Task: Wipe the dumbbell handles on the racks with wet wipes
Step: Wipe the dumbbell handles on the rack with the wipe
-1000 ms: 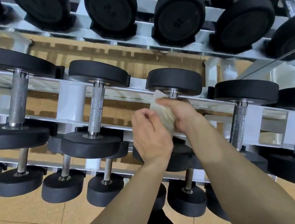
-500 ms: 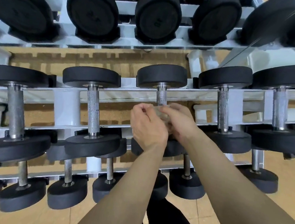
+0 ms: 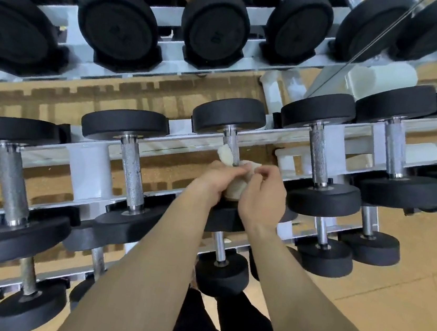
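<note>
A crumpled off-white wet wipe (image 3: 234, 172) is wrapped round the lower part of a knurled steel dumbbell handle (image 3: 230, 146) on the middle shelf of the white rack (image 3: 90, 166). My left hand (image 3: 214, 181) grips the wipe from the left. My right hand (image 3: 262, 195) pinches it from the right, fingertips at the handle. The upper part of the handle shows bare above the wipe; its lower end and part of the near black weight are hidden under my hands.
Black dumbbells fill three shelves: big ones (image 3: 215, 27) on top, others left (image 3: 132, 165) and right (image 3: 318, 158) of the wiped one, small ones (image 3: 222, 270) below. A mirror behind the rack reflects another pair of hands at the top edge. Tan floor lies at right.
My view has tilted and shifted, so the rack now slants. My hands have slid down toward the near end of the handle, and a tuft of the wipe now sticks out above them.
</note>
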### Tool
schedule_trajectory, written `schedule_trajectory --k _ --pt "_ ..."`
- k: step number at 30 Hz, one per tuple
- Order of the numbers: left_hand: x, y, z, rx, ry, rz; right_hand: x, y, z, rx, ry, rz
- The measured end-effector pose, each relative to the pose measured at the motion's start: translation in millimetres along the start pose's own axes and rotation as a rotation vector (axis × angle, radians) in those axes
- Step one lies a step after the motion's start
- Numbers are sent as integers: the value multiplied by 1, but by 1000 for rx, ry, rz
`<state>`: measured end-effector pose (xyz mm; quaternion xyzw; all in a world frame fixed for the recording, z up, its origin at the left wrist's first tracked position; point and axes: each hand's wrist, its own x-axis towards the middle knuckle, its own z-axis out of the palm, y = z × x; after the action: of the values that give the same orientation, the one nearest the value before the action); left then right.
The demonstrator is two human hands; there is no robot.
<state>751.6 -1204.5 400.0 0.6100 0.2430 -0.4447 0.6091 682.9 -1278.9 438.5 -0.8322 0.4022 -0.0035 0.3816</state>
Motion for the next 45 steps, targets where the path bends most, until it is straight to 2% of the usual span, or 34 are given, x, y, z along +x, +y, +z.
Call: schedule_trajectory --k 3,7,11,13,16,19,21,26,29,33,37,45 --pt "9 13 9 -165 36 -23 4 1 3 -30 9 -2" --pt "27 38 13 -371 120 66 4 1 4 -69 26 -17" --pt "25 26 12 -341 115 50 5 0 4 -104 -4 -30" --pt "14 6 11 -246 9 -42 5 0 3 -117 -7 -37" --pt "4 2 6 -214 -122 -72 5 -2 1 -132 -24 -37" --pt "13 24 9 -328 -8 -69 4 -1 1 -111 -35 -36" --pt "24 34 12 -434 46 -6 5 0 1 -103 -41 -40" --pt "29 28 5 -554 -6 25 6 2 1 -107 -41 -49" --pt "12 17 -3 -489 -167 -29 5 2 2 -119 -42 -65" --pt "-6 -3 -25 -152 -281 -70 6 2 3 -127 -43 -64" --pt "-10 -8 -35 111 -135 6 7 3 3 -134 -43 -57" --pt "7 5 -5 -510 130 -22 6 0 2 -124 -31 -40"
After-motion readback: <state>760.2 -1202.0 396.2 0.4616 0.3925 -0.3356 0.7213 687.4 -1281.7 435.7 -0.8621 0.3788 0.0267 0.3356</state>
